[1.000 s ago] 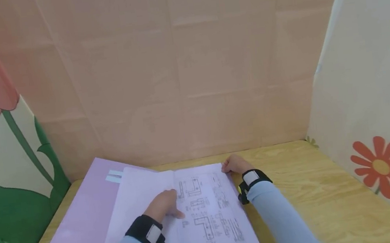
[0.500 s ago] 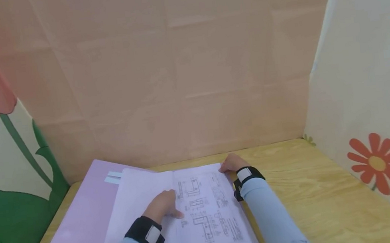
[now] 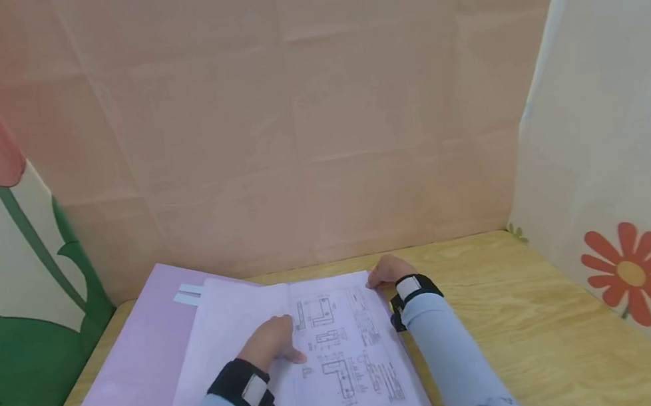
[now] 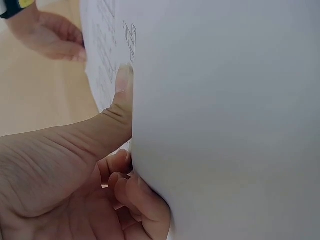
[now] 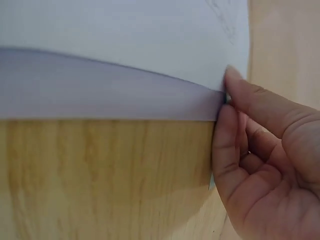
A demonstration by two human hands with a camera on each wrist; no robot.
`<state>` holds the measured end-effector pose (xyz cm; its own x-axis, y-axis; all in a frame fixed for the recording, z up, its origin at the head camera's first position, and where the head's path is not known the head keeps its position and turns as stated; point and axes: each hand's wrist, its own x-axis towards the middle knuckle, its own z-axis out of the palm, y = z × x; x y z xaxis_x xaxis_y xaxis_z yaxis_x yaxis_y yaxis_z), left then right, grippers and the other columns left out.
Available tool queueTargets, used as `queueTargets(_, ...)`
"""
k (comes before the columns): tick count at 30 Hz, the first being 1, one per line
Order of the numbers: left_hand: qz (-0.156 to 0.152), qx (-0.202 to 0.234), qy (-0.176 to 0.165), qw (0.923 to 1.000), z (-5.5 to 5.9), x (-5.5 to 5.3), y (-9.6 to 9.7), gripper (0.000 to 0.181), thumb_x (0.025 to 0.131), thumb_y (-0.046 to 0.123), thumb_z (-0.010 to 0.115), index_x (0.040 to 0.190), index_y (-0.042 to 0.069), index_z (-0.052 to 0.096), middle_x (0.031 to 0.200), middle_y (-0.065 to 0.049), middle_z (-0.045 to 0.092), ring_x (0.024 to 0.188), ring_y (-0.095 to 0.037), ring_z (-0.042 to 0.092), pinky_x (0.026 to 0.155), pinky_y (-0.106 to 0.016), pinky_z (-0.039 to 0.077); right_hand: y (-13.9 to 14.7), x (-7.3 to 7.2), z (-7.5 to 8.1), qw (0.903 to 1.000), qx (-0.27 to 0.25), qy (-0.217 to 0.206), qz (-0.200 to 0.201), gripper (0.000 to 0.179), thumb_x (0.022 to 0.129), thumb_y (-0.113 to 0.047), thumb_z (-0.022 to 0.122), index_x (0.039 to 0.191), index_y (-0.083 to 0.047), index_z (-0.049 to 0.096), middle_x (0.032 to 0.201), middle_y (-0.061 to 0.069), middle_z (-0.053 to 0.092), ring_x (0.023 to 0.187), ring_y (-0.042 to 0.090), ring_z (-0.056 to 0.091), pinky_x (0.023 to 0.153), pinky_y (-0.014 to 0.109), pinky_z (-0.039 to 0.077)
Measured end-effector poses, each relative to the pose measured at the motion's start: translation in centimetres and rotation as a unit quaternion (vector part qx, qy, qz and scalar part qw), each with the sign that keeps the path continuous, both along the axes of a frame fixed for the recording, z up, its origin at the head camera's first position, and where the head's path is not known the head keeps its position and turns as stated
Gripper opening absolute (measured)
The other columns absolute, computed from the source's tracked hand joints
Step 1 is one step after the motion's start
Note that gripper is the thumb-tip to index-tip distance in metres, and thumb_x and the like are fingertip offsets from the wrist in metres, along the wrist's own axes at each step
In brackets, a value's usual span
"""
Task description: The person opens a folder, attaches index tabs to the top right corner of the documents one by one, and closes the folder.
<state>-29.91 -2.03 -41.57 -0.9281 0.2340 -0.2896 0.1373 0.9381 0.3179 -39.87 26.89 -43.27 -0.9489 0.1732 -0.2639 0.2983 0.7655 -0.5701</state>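
Note:
White paper sheets (image 3: 235, 307), bound at a fold, lie spread out. The right-hand page (image 3: 340, 335) carries printed technical line drawings. My left hand (image 3: 272, 343) rests near the fold, thumb stretched onto the drawing page. In the left wrist view its fingers (image 4: 150, 207) are loosely curled against the paper. At the far right corner my right hand (image 3: 390, 270) pinches the edge. In the right wrist view, its thumb (image 5: 240, 87) lies on the white sheet and its index finger is at the edge of the lilac folder (image 5: 100, 87).
The folder's cover (image 3: 122, 380) lies open to the left, with pale strips (image 3: 188, 295) on it. Beneath is a wood-grain table (image 3: 532, 327). A pinkish-tan backdrop (image 3: 293, 133) rises behind, and a white sheet with a red flower (image 3: 631, 273) stands on the right.
My right hand and forearm have shifted slightly left in the head view, still at the page corner. The left hand and the sheets look the same.

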Motion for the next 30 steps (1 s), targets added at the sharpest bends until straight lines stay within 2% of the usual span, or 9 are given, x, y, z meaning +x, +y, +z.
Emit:
queueTargets(4, -0.001, 0.003, -0.003, 1.0, -0.04, -0.04, -0.01, 0.074, 0.065, 0.029, 0.086, 0.125, -0.001, 0.055, 0.115, -0.02, 0.064, 0.104, -0.034, 0.062, 0.093, -0.047, 0.05, 0.13, -0.14, 0.06, 0.9999, 0.012, -0.004, 0.006, 0.014, 0.078, -0.017, 0.081, 0.088, -0.009, 0.077, 0.076, 0.002, 0.067, 0.075, 0.02, 0.058, 0.077, 0.033, 0.041)
queueTargets(11, 0.005, 0.002, -0.005, 1.0, -0.2, -0.05, -0.07, 0.072, 0.064, 0.029, 0.086, 0.123, 0.0, 0.057, 0.111, -0.019, 0.065, 0.102, -0.033, 0.063, 0.093, -0.046, 0.051, -0.27, 0.32, 0.3, 0.9998, -0.007, -0.001, -0.017, 0.019, 0.077, -0.021, 0.082, 0.088, -0.006, 0.078, 0.075, 0.006, 0.067, 0.08, 0.025, 0.058, 0.077, 0.037, 0.04)
queueTargets(18, -0.003, 0.003, -0.003, 1.0, -0.31, 0.0, 0.27, 0.074, 0.066, 0.029, 0.087, 0.125, -0.001, 0.055, 0.115, -0.02, 0.063, 0.105, -0.034, 0.061, 0.094, -0.047, 0.05, 0.37, 0.39, 0.49, 0.9998, 0.007, -0.019, -0.005, 0.015, 0.08, -0.014, 0.079, 0.094, -0.008, 0.077, 0.084, 0.004, 0.071, 0.079, 0.02, 0.061, 0.08, 0.035, 0.044)
queueTargets(25, 0.001, -0.004, -0.008, 1.0, 0.03, 0.22, 0.51, 0.074, 0.066, 0.03, 0.086, 0.125, -0.001, 0.055, 0.115, -0.02, 0.063, 0.105, -0.034, 0.062, 0.095, -0.047, 0.05, 0.46, 0.67, 0.27, 0.999, -0.029, -0.009, -0.032, 0.021, 0.079, -0.019, 0.079, 0.091, -0.002, 0.077, 0.076, 0.009, 0.068, 0.074, 0.025, 0.06, 0.073, 0.035, 0.04)
queueTargets(30, -0.004, 0.001, -0.004, 1.0, 0.0, 0.02, 0.51, 0.074, 0.065, 0.03, 0.086, 0.125, -0.001, 0.055, 0.114, -0.02, 0.063, 0.103, -0.034, 0.062, 0.092, -0.048, 0.051, 0.05, 0.34, -0.43, 0.9991, 0.007, 0.006, -0.04, 0.026, 0.078, -0.026, 0.081, 0.09, -0.003, 0.075, 0.07, 0.006, 0.061, 0.071, 0.023, 0.055, 0.068, 0.033, 0.037)
